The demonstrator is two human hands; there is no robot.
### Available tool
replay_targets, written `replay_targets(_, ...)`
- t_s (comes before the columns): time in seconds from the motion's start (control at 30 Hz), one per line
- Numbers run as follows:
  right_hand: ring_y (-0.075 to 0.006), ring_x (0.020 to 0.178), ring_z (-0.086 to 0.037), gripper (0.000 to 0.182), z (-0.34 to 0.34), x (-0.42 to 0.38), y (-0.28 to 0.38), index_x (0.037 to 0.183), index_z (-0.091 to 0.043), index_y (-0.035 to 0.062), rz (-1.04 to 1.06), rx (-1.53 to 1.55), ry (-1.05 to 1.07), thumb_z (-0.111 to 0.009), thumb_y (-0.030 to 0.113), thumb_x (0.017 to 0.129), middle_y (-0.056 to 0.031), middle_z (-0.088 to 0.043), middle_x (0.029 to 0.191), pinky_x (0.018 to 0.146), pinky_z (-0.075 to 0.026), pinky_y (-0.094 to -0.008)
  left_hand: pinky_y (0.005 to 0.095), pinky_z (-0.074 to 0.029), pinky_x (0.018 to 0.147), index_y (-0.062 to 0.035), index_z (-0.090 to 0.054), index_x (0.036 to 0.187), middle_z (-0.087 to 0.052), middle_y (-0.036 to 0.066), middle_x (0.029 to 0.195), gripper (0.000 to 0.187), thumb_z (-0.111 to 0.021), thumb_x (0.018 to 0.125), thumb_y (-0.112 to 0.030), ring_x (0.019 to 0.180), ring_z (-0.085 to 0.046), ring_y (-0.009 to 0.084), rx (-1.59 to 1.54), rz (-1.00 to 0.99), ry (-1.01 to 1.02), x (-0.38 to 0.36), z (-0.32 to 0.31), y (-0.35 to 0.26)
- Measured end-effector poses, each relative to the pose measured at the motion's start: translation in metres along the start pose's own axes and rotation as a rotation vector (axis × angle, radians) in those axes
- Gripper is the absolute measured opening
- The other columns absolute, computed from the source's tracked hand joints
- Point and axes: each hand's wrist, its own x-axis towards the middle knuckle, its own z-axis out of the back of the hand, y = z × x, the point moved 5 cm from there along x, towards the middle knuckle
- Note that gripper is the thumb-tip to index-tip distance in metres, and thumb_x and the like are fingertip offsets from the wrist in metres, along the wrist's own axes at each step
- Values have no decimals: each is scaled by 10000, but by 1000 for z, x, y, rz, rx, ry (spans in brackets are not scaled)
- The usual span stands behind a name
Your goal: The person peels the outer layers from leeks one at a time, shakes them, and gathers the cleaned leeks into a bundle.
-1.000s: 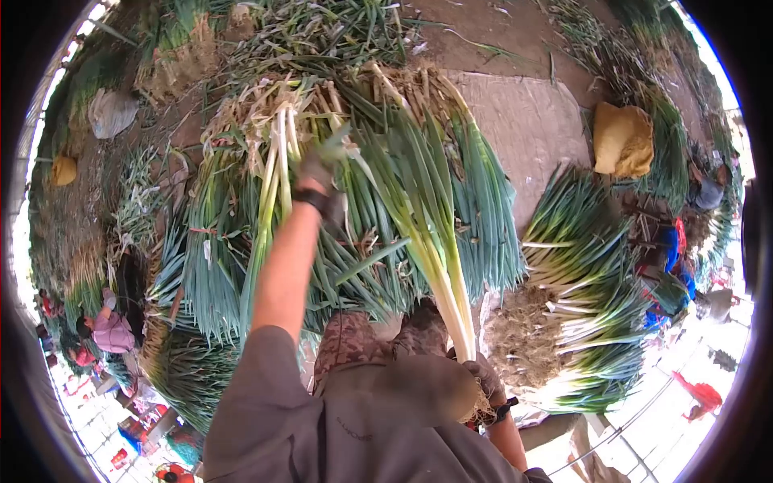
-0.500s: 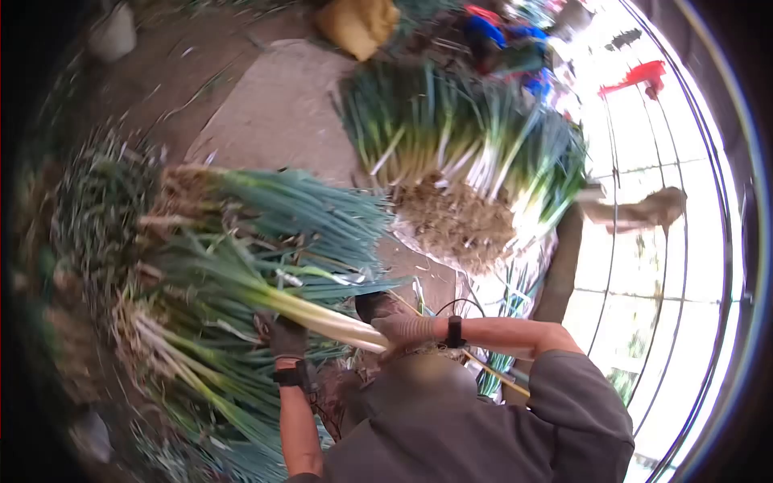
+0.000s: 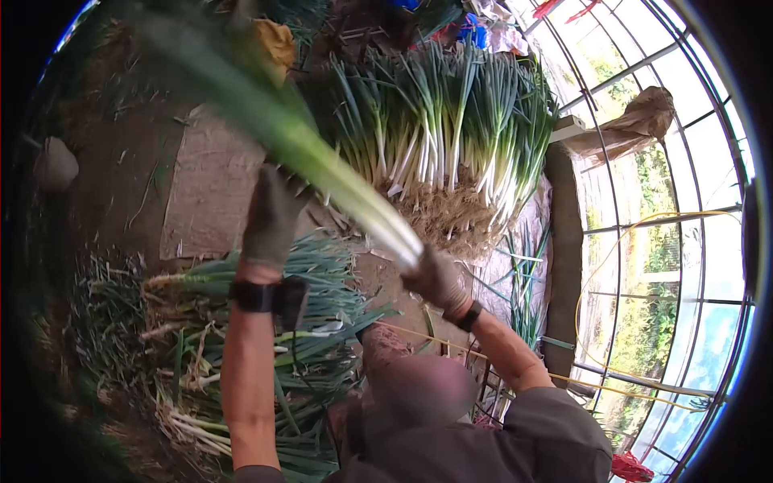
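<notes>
A small bunch of long green onions (image 3: 342, 181) is raised slantwise in front of me, its leaves blurred toward the upper left. My gloved right hand (image 3: 439, 282) is closed round the white root end of these stalks. Just left of and below the stalks is my gloved left hand (image 3: 270, 217); its fingers are smeared, so their grip does not show. Below the left hand lies a loose heap of green onions (image 3: 314, 290) with roots pointing left. Beyond my right hand, a dense row of green onions (image 3: 435, 121) stands with leaves up and soil-covered roots at the bottom.
A flat brown sheet (image 3: 209, 181) covers part of the ground at left. Leaf scraps (image 3: 113, 338) pile up along the left side. A yellow sack (image 3: 276, 44) sits at the back. On the right, a metal frame (image 3: 644, 217) and a yellow hose (image 3: 588, 278) border the space.
The bunch has been lifted from over the heap, its leaves swinging up and away. Both hands have moved forward, and my view has shifted. The right hand keeps hold of the white ends.
</notes>
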Motion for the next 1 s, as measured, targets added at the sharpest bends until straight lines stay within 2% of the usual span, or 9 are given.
replay_targets(0.13,-290,685,-734,489,50,94,-141,1179,-452,-31,-134,6,-381,-747,197,862,-206,-704,806,534,-638,-366,497,-321,1212,-2,-61,1617,-332,276,1596,1216,-541,851,-815,1471,-371,366,212,39,23,20,-69,31)
replay_targets(0.37,-417,1015,-685,921,46,133,-283,1416,-393,-42,-583,-527,-250,-777,540,813,-301,-642,1173,879,-557,-492,509,-356,1147,-26,-265,1582,-484,247,1506,1004,-573,927,-722,1407,-467,374,85,587,-365,-196,86,206)
replay_targets(0.47,-423,1059,-660,645,-33,95,-237,1271,-596,24,-381,-599,-62,-713,499,851,-215,-672,1155,924,-530,-498,490,-382,1128,-60,-291,1585,-551,146,1449,797,-618,1000,-492,1337,-526,293,-20,726,-714,-388,182,255)
replay_targets(0.57,-428,963,-689,440,-157,45,-201,1020,-707,16,-306,-250,350,-743,406,820,-268,-715,991,837,-543,-492,436,-494,979,-101,-443,1499,-642,104,1250,584,-576,1008,-389,1156,-614,251,-1148,332,-113,-532,246,286)
replay_targets(0.6,-352,735,-715,342,-184,25,-160,780,-720,1,-38,-157,251,-736,337,838,-169,-719,735,698,-544,-468,446,-490,872,-113,-527,1321,-632,68,1126,413,-552,1006,-378,1039,-611,248,-1228,415,-706,-565,251,281)
replay_targets(0.63,-274,654,-714,305,-219,7,-132,804,-724,-3,-61,-23,407,-714,296,863,-147,-707,692,642,-549,-443,455,-486,765,-125,-612,1144,-621,33,1002,292,-528,1003,-366,922,-608,244,-1107,432,-1278,-613,251,271)
replay_targets(0.7,-219,625,-710,293,-278,-24,-45,825,-725,9,-143,79,777,-703,295,886,-122,-697,659,622,-554,-409,328,-377,556,-173,-596,945,-484,-17,737,236,-505,1023,-376,624,-430,131,-1069,119,-773,-679,266,302)
replay_targets(0.77,-220,636,-714,267,-340,-52,11,841,-722,10,156,-44,927,-699,271,892,-118,-701,666,626,-557,-398,315,-483,610,-128,-623,1023,-597,-2,811,201,-616,1010,-329,684,-573,137,-130,309,-1447,-664,228,221)
replay_targets(1.0,-449,854,-682,311,-489,-67,166,928,-714,14,483,48,1060,-702,321,883,-255,-702,876,744,-534,-518,299,-536,822,-36,-653,1194,-702,52,1033,401,-736,958,-348,918,-668,146,-151,397,-1414,-661,176,233)
